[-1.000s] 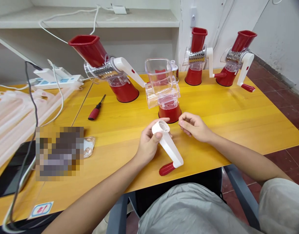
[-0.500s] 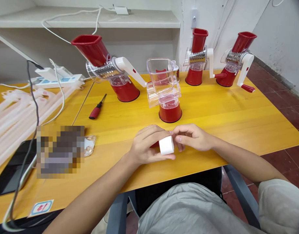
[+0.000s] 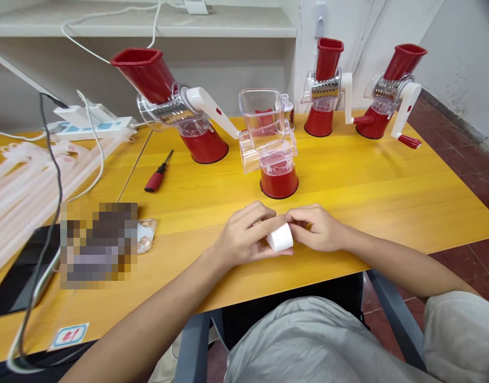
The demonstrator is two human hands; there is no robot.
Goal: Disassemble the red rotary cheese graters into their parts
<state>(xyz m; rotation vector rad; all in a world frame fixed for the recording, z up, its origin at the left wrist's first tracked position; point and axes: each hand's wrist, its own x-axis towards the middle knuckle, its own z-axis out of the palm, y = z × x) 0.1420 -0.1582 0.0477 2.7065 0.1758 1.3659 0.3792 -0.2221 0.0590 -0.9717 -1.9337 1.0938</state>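
My left hand (image 3: 244, 238) grips a white crank handle (image 3: 280, 238) just above the yellow table (image 3: 388, 197), near its front edge. Only the handle's round white end shows; the rest lies under my fingers. My right hand (image 3: 316, 227) meets it from the right, fingertips pinched against the same white end. Just behind both hands stands a slicer body (image 3: 270, 143) with a clear hopper and red base, with no crank fitted.
Three complete red slicers stand further back: slicer (image 3: 176, 106), slicer (image 3: 328, 88), slicer (image 3: 391, 90). A red-handled screwdriver (image 3: 158, 173) lies left of centre. A small clear bag (image 3: 146, 235), white plastic strips (image 3: 32, 181), a power strip (image 3: 88, 122) and cables crowd the left side.
The crank handle was held upright in my left hand with its red knob showing. It has been turned down and covered by my fingers, and my right hand has closed in onto its white end.
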